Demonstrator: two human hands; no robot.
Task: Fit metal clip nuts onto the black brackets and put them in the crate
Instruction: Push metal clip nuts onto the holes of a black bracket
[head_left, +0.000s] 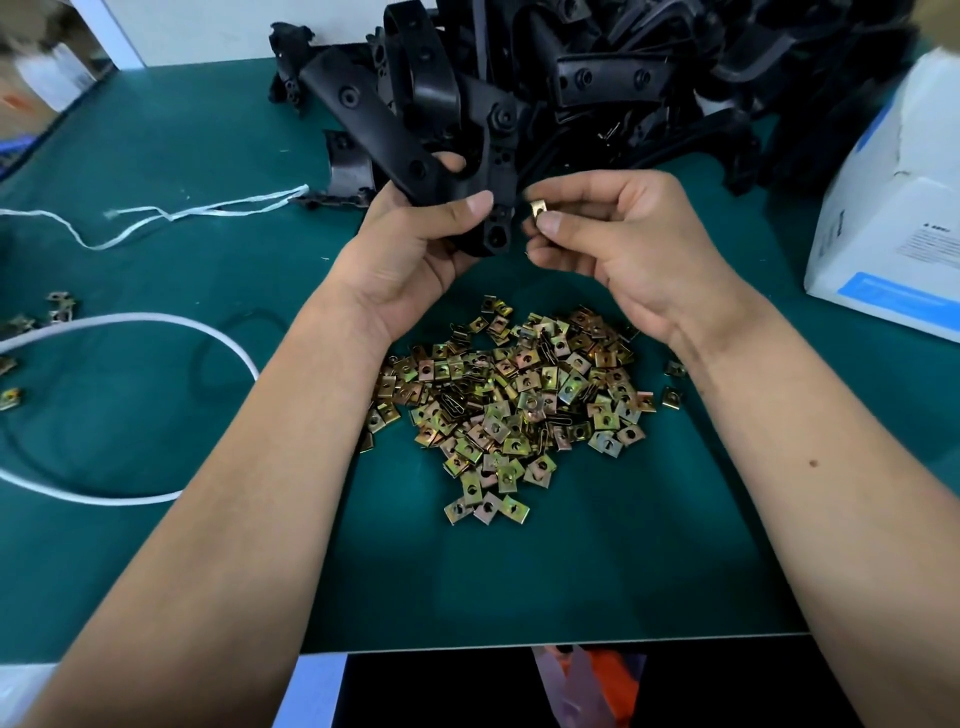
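Brass-coloured clip nut pinched between thumb and forefinger of the right hand, held just right of the black bracket and level with its lower tab; whether nut and tab touch cannot be told. Bracket is long, flat, with round holes along its face, tilted up and away to the left. Left hand grips it near the lower end: thumb across the front face, fingers curled round behind. Both hands are raised above the counter.

Directly below the bracket, on the green counter surface: a loose heap of clip nuts, gold and silver tinted, each with a centre hole, a few strays lying at the heap's right edge.

Behind the bracket and running off to the right: a large pile of black brackets, tangled, reaching the top of the frame.

Far right of the bracket: a white and blue cardboard box, standing on the counter.

Left of the bracket: white string trailing across the counter; below that a white cord in a wide loop. At the far left edge, several more small clip nuts, apart from the main heap.
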